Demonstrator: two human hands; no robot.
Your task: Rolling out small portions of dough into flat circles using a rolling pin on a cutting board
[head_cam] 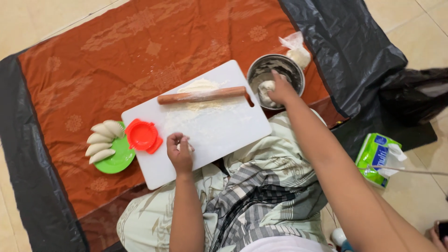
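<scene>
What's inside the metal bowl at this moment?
Inside the metal bowl sits a pale lump of dough, with floury smears on the wall. The right hand reaches in and covers part of the dough and the bowl's bottom, so anything beneath it is hidden.

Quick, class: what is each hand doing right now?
Left hand: closed on a small dough piece.
Right hand: in the metal bowl, gripping dough.

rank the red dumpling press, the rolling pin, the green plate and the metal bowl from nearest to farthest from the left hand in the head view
From the left hand:
1. Red dumpling press, just to its left on the board's edge.
2. Rolling pin, up the board, beyond the hand.
3. Green plate, farther left, past the press.
4. Metal bowl, far upper right, where the right hand reaches.
</scene>
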